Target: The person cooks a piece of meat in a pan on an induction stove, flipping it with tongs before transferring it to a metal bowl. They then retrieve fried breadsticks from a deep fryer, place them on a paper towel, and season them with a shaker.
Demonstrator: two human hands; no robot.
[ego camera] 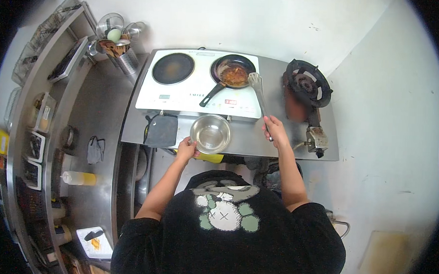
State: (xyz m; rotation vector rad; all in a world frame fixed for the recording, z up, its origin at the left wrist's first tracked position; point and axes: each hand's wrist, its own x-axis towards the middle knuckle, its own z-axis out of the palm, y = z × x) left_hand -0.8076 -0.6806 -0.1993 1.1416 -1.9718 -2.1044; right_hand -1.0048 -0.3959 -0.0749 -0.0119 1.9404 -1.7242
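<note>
My left hand (188, 149) grips the rim of a round stainless steel bowl (211, 133) at the front of the steel counter. The bowl looks empty apart from reflections. In my right hand (275, 130) is the handle of a metal slotted turner (257, 85), its head up beside the right edge of the white double electric cooktop (184, 98). A black frying pan (222, 63) with browned food (235, 76) in it sits on the right-hand plate, its handle pointing down and left. The left-hand plate (173, 69) carries no pan.
A cast-iron gas burner (305, 85) stands at the right. A dark grey cloth pad (161, 130) lies left of the bowl. Behind left, a perforated steel holder (128, 61) contains utensils. On the left side counter are a squeeze bottle (80, 178) and a white tray (102, 247), with shelves beyond.
</note>
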